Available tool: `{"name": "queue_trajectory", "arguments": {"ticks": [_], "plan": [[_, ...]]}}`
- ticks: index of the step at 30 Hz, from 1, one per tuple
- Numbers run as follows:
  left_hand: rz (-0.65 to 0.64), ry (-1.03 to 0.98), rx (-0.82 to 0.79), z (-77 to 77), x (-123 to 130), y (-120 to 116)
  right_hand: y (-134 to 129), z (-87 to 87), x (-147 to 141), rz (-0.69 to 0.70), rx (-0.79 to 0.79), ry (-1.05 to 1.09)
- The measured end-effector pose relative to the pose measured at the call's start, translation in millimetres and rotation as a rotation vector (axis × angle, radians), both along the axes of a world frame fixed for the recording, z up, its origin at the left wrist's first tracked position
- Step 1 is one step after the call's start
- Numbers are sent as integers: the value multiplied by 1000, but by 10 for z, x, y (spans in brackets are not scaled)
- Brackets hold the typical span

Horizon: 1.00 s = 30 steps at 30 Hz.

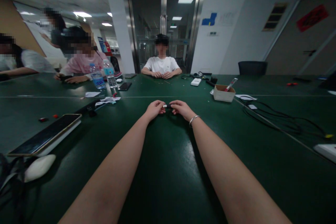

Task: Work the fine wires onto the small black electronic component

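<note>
While the left hand (155, 110) pinches the pale, silvery end of a small stick (168, 106) between thumb and fingertips, the right hand (182, 110) grips its dark end the same way. The stick is short, blocky and roughly level, left of the open-topped box (222, 96) and a little nearer the viewer; whether it touches the surface below cannot be told. The box has thin, matt, beige walls, and a slim, clear tube (232, 83) with red on it leans out over the rim. Left of the box and nearer, a rounded, shiny metal bangle (193, 121) circles the right wrist.

The table (168, 182) beneath is dark green, with a smooth sheen that catches the light. Right of the box, thin black cables (282, 118) lie in loose loops; to its left and farther off is a white device (196, 82), a soft-cornered slab. Well left of the box stand two clear plastic bottles (110, 77) with blue labels, and nearer the viewer on that side a flat, glassy phone (48, 132) rests on a white block (60, 138). Beyond the box, also leftward, a person (161, 64) in a white cloth shirt sits facing the viewer.
</note>
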<state>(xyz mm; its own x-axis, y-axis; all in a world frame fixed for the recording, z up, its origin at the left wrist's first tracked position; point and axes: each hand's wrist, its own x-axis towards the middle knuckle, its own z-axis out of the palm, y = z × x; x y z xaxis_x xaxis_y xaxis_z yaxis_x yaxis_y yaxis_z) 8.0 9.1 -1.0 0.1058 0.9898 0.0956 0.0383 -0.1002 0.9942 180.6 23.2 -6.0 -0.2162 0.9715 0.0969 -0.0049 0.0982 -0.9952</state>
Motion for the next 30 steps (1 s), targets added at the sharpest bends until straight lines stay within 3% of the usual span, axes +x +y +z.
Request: {"name": "queue_trajectory", "arguments": {"ticks": [14,17,22,30], "plan": [[25,78,13,-113,-12,112,12,-14,7,-16,3,9],[43,56,79,-106,-24,81,20,-19,7,-14,-2,7],[-30,79,204,-97,-53,32,33,-25,-2,-17,-5,13],[22,35,106,-104,-14,56,35,-31,-4,-19,-9,30]]}}
